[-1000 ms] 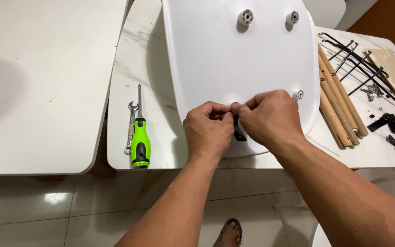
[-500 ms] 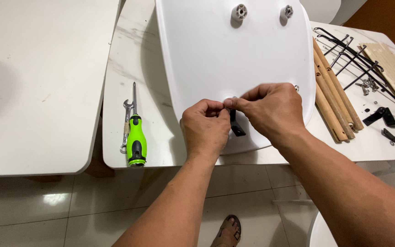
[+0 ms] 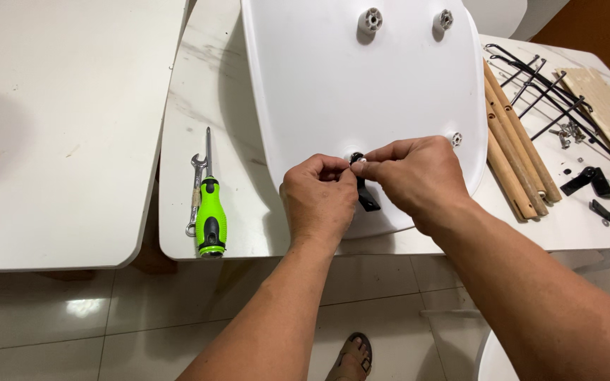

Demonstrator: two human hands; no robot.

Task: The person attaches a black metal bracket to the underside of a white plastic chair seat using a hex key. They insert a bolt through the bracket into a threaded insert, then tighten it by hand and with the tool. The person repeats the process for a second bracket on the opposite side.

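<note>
A: Where are the hands?

B: Together at the near edge of the white seat shell (image 3: pixel 361 92), which lies upside down on the marble table (image 3: pixel 199 106). The left hand (image 3: pixel 317 200) and right hand (image 3: pixel 411 176) meet fingertip to fingertip over a black bracket (image 3: pixel 366 197).

A: Holding it?

B: Both are pinched shut at the bracket's top end, where a small silvery fastener (image 3: pixel 356 159) shows between the fingertips (too small to tell its kind). The rest of the bracket sticks out below the fingers, lying against the shell.

A: Anything else on the shell?

B: Three round mounts: two at the far end (image 3: pixel 370 19) and one (image 3: pixel 456 138) just right of the right hand.

A: And left of the shell?

B: A screwdriver (image 3: pixel 210 212) with a green and black handle, tip pointing far, and a small wrench (image 3: pixel 195 185) touching its left side. Both are well apart from the hands.

A: The right side?

B: Wooden legs (image 3: pixel 513 152) lie side by side just beside the shell. Farther right are black metal rods (image 3: pixel 548 88), a pale board (image 3: pixel 605 116) with holes, and two more black brackets (image 3: pixel 587 182) near the table's near right edge.

A: Below the table?

B: Glossy floor tiles, and a sandalled foot (image 3: pixel 351 354) at the bottom (the person's own, it seems).
</note>
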